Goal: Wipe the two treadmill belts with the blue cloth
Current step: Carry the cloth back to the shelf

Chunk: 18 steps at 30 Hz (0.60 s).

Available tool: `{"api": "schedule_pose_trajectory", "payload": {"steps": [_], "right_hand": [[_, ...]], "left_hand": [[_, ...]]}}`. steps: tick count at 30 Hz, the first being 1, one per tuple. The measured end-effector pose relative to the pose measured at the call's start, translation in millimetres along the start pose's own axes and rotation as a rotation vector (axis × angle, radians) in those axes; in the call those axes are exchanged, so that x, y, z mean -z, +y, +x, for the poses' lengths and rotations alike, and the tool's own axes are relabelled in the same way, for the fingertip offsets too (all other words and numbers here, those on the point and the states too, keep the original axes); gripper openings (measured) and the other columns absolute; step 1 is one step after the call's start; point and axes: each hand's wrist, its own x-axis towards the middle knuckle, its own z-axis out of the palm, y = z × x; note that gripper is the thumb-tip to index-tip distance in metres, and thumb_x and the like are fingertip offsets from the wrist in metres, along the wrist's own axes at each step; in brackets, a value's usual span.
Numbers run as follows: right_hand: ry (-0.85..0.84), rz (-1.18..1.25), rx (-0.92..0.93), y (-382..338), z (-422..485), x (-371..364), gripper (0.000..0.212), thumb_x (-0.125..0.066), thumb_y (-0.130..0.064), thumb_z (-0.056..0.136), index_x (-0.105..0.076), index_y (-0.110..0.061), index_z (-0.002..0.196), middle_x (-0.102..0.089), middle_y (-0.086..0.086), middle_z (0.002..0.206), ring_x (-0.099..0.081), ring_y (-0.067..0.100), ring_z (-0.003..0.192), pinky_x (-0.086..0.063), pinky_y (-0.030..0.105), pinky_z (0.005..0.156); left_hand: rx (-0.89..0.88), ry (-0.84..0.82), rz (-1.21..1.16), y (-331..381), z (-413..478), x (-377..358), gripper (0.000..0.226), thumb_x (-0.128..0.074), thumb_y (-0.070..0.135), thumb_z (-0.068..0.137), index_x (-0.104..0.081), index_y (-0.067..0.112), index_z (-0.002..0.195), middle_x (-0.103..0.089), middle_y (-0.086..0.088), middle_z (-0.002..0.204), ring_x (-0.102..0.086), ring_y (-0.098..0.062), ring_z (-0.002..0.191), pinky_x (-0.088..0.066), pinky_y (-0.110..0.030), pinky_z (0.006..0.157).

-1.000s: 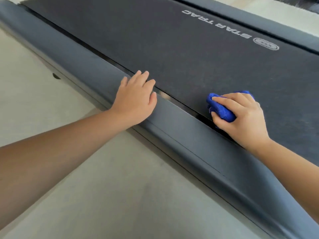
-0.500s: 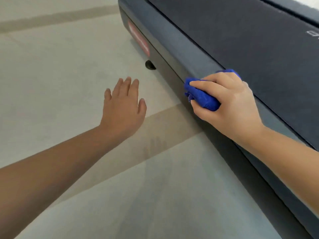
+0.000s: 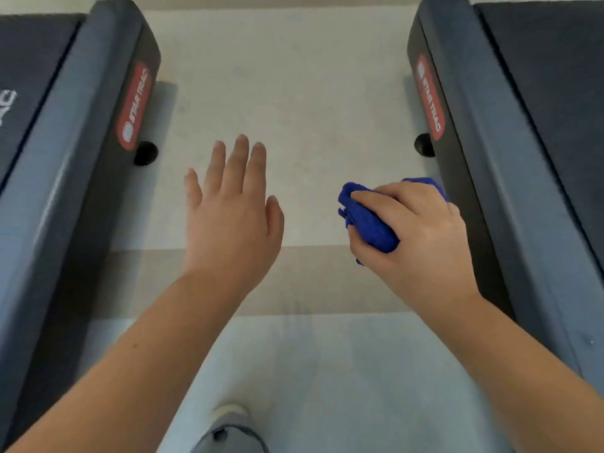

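Floor (image 3: 294, 76): we see a pale strip running between the two machines, with a darker band crossing it under our wrists.
Left treadmill (image 3: 65, 158): its frame is cut off at the left and bottom edges, and we see only a sliver of its belt (image 3: 29, 53) with part of some white lettering.
Right treadmill (image 3: 483, 158): it is also cropped, and its belt (image 3: 555, 76) runs out of the top right corner.
Left hand (image 3: 232, 223): it is flat with straight, slightly spread fingers, holds nothing and hovers over the floor.
Right hand (image 3: 421, 237): its fingers and thumb curl tightly round the blue cloth (image 3: 369, 220).
Blue cloth: it is bunched into a short roll above the floor, just beside the right treadmill's side. We cannot tell whether it touches. Its long axis runs diagonally, with the far end pointing up and left. Most of it is hidden in the palm, and a corner peeks out past the knuckles.
Red labels (image 3: 135, 106): there is one on each side panel, both blurred.
Shoe (image 3: 228, 416): only the toe shows at the bottom edge.
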Motion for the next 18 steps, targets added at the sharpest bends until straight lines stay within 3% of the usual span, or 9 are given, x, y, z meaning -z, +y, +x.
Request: {"api": "schedule_pose_trajectory", "payload": {"steps": [5, 9, 12, 18], "right_hand": [[-0.042, 0.012, -0.01, -46.6, 27.0, 29.1, 0.024, -0.061, -0.027, 0.077, -0.071, -0.017, 0.096, -0.067, 0.001, 0.092, -0.06, 0.03, 0.086, -0.045, 0.046, 0.067], [-0.075, 0.009, -0.039, -84.4, 50.5, 63.8, 0.027, -0.057, -0.03, 0.077, -0.071, -0.018, 0.098, -0.066, 0.0, 0.093, -0.059, 0.028, 0.088, -0.04, 0.04, 0.07], [-0.067, 0.002, -0.058, -111.4, 67.9, 101.4, 0.03, -0.055, -0.033, 0.077, -0.07, -0.019, 0.1, -0.066, 0.0, 0.095, -0.056, 0.026, 0.09, -0.038, 0.039, 0.071], [-0.083, 0.016, -0.14, -167.4, 91.9, 173.5, 0.03, -0.054, -0.03, 0.074, -0.07, -0.022, 0.098, -0.065, -0.004, 0.091, -0.057, 0.025, 0.087, -0.037, 0.034, 0.068]], "left_hand": [[0.082, -0.082, -0.031, -9.2, -21.3, 52.0, 0.057, -0.039, 0.025, 0.096, -0.019, 0.013, 0.148, -0.016, -0.006, 0.156, -0.008, -0.027, 0.144, 0.001, -0.045, 0.11], [0.086, -0.097, -0.046, -4.3, -24.9, 107.8, 0.06, -0.046, 0.021, 0.093, -0.022, 0.01, 0.147, -0.025, -0.009, 0.153, -0.016, -0.031, 0.142, -0.01, -0.052, 0.11], [0.064, -0.1, -0.043, 1.4, -24.6, 155.1, 0.061, -0.047, 0.021, 0.093, -0.021, 0.01, 0.147, -0.026, -0.009, 0.152, -0.016, -0.031, 0.142, -0.008, -0.051, 0.11], [0.005, -0.073, -0.033, 3.1, -30.2, 245.3, 0.059, -0.057, 0.012, 0.084, -0.036, 0.003, 0.139, -0.044, -0.017, 0.141, -0.036, -0.039, 0.132, -0.029, -0.062, 0.099]]}}
